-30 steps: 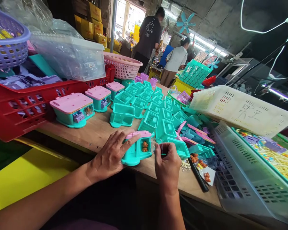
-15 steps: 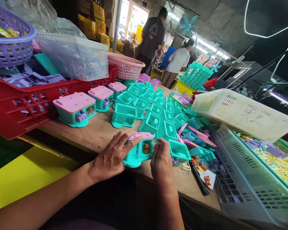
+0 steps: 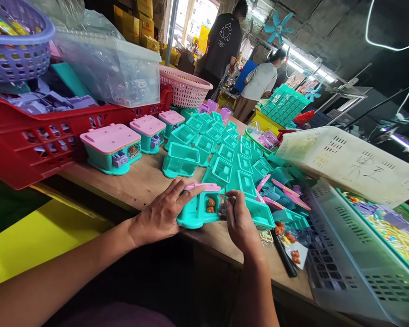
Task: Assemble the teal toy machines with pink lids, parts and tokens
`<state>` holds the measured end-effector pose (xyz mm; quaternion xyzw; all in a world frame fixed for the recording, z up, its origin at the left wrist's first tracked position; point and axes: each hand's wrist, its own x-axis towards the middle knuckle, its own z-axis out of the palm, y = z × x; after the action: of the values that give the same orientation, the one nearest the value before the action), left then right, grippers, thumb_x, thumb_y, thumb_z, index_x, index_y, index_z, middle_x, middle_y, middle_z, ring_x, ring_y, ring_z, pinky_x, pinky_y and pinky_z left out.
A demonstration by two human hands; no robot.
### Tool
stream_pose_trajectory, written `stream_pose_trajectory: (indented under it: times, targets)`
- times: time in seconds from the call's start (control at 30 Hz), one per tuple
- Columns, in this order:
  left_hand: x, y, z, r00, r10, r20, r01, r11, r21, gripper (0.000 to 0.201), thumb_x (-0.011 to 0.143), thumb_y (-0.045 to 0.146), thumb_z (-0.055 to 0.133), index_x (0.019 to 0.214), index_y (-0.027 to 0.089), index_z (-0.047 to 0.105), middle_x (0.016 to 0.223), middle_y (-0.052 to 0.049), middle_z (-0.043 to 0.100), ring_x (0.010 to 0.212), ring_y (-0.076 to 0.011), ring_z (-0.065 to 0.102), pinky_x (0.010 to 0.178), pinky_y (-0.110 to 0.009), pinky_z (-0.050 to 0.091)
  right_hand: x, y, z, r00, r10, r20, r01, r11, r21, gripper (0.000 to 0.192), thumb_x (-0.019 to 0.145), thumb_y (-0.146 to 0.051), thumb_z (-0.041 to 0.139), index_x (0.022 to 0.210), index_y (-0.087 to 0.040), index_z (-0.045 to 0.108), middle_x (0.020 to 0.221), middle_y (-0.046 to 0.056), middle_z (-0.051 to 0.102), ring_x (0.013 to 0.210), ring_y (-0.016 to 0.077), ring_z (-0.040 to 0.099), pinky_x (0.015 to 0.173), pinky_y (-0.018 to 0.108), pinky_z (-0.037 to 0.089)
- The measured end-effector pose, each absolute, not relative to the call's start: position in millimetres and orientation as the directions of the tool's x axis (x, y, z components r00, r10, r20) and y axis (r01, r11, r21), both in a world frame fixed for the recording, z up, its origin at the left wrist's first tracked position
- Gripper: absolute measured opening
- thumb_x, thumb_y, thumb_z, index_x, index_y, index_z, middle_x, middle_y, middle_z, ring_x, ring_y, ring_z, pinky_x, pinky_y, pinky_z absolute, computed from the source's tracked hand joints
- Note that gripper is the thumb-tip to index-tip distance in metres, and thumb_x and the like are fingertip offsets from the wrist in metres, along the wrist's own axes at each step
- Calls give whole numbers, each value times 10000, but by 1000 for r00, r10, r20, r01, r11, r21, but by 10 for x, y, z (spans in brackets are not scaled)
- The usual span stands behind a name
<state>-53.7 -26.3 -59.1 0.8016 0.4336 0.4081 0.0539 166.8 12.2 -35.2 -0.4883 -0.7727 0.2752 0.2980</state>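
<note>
Item in hand: teal plastic toy housing with pink lid, on the wooden desk. Your left hand is clamped on its near side. Your right hand, just right of it, pinches a small clear plastic window piece at the opening beside the orange bear figure. Step, as judged: fitting the window. Next calls for squaring it, then pressing.

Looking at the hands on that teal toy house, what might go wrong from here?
The teal plastic toy house with a pink lid sits near the wooden table's front edge, steadied only by the left hand; it might slide off. The right hand pinches a small clear piece at its window; that may slip among the loose orange bear figures.
</note>
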Motion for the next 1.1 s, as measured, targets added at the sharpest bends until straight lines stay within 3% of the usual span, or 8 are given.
stream_pose_trajectory:
  times: [0.33, 0.47, 0.57, 0.63, 0.73, 0.87, 1.0, 1.1]
  targets:
    - [-604, -211, -612, 298, 752, 587, 627, -618, 474, 807, 799, 127, 675, 1502, 259, 301, 1405, -130, 439, 1316, -296, 439, 1138, -493, 388, 1684, 200, -316, -418, 897, 143, 478, 351, -805, 185, 1000, -366, 349, 1104, -219, 394, 787, -17, 529, 663, 125, 549, 622, 249, 503]
    - [-560, -232, -599, 293, 752, 590, 650, -610, 454, 791, 802, 216, 711, 1496, 248, 333, 1391, -133, 451, 1313, -311, 437, 1147, -509, 375, 1478, 93, -379, -292, 896, 335, 721, 437, -539, 183, 987, -297, 319, 1085, -205, 444, 721, 2, 557, 580, 150, 528, 540, 257, 417]
    - [-525, -252, -592, 284, 739, 611, 661, -613, 434, 799, 784, 117, 677, 1493, 273, 344, 1377, -118, 464, 1313, -308, 437, 1137, -513, 391, 1269, -17, -455, -192, 849, 493, 852, 394, -346, 226, 977, -288, 311, 1018, -194, 512, 779, 66, 592, 689, 208, 583, 572, 296, 436]
    - [-520, -258, -596, 285, 735, 615, 660, -616, 431, 824, 764, 63, 652, 1494, 280, 338, 1378, -112, 463, 1316, -305, 434, 1131, -512, 401, 1208, -76, -453, -171, 850, 499, 881, 359, -309, 285, 984, -311, 318, 1090, -166, 540, 854, 112, 623, 785, 248, 617, 629, 340, 482]
    - [-547, -261, -613, 292, 740, 606, 660, -615, 432, 859, 742, -12, 588, 1500, 283, 314, 1405, -103, 442, 1331, -293, 420, 1135, -510, 394, 1302, -145, -334, -292, 873, 390, 802, 446, -398, 436, 1002, -355, 357, 1379, -148, 422, 1176, 168, 624, 1057, 268, 624, 842, 407, 528]
    - [-606, -258, -637, 323, 747, 581, 666, -616, 421, 926, 684, -99, 501, 1503, 280, 293, 1435, -93, 417, 1357, -270, 394, 1159, -494, 363, 1566, -179, -168, -463, 851, 250, 639, 515, -571, 520, 1020, -356, 351, 1527, -303, 250, 1488, 63, 427, 1392, 212, 388, 1122, 422, 382]
    - [-648, -223, -650, 359, 717, 597, 637, -656, 405, 891, 720, -75, 533, 1500, 279, 288, 1435, -96, 423, 1362, -267, 393, 1156, -477, 369, 1665, -72, -287, -427, 893, 145, 484, 361, -797, 582, 965, -453, 477, 1506, -316, 310, 1326, 71, 533, 1219, 207, 534, 1043, 404, 461]
    - [-684, -189, -638, 421, 680, 600, 584, -710, 394, 853, 771, -22, 572, 1497, 316, 276, 1452, -81, 412, 1373, -264, 385, 1152, -469, 374, 1611, 47, -499, -305, 943, 130, 334, 234, -913, 957, 756, -510, 745, 1527, -264, 234, 1331, 98, 500, 1159, 226, 559, 1004, 405, 487]
